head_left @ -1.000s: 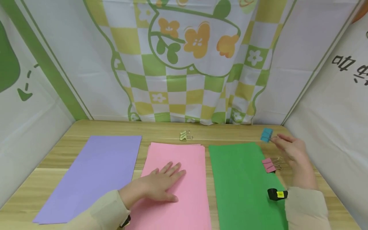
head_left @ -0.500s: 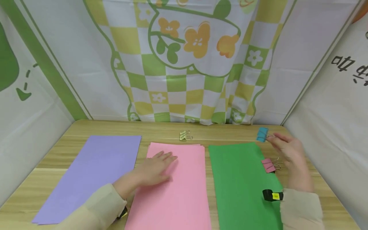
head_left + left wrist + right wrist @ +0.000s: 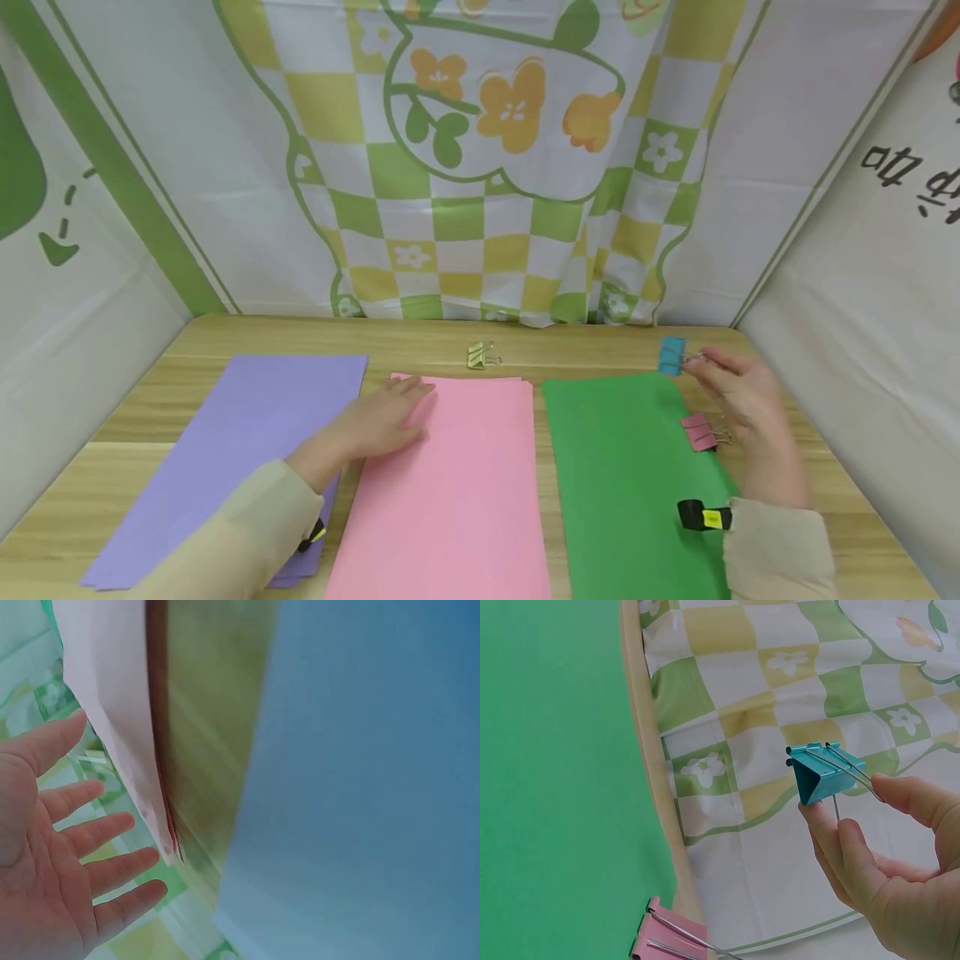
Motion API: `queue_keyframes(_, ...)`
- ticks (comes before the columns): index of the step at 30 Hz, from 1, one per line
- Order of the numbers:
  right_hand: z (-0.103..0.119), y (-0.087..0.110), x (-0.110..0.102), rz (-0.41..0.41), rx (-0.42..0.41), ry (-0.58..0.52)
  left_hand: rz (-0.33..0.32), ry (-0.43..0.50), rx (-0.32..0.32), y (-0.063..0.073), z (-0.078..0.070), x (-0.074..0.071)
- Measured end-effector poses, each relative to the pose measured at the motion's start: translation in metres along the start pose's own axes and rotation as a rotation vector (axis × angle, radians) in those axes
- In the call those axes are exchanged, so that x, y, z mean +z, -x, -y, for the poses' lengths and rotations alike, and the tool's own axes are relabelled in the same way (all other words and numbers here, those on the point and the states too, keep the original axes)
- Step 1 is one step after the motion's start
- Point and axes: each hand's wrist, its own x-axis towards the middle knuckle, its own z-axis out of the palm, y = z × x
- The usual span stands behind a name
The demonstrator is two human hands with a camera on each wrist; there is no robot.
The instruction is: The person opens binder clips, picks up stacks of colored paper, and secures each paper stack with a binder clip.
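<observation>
In the head view my right hand (image 3: 738, 387) pinches a blue binder clip (image 3: 672, 357) by its wire handles, above the far right corner of the green paper (image 3: 622, 467). The right wrist view shows thumb and fingers on the handles, with the clip's mouth (image 3: 814, 776) pointing away from the palm. My left hand (image 3: 382, 419) is over the far left corner of the pink paper stack (image 3: 465, 483). Its fingers (image 3: 112, 866) are spread and straight in the left wrist view, holding nothing. A pink binder clip (image 3: 700, 432) lies on the green paper's right edge.
A stack of purple paper (image 3: 247, 450) lies at the left. Behind the pink stack, a gold binder clip (image 3: 480, 356) rests on the wooden table (image 3: 420, 337). A checkered curtain (image 3: 465, 225) hangs at the table's back edge.
My left hand has slid left and away across the pink paper, from its middle to the far left corner. The right hand has carried the blue binder clip slightly left.
</observation>
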Motion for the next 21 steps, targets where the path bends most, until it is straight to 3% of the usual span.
queue_keyframes(12, -0.002, 0.004, -0.001, 0.030, 0.000, -0.011, 0.023, 0.035, -0.086, -0.007, 0.020, -0.003)
queue_keyframes(21, -0.003, 0.003, -0.001, 0.025, -0.003, 0.022, 0.098, 0.075, -0.119, -0.008, 0.020, -0.005)
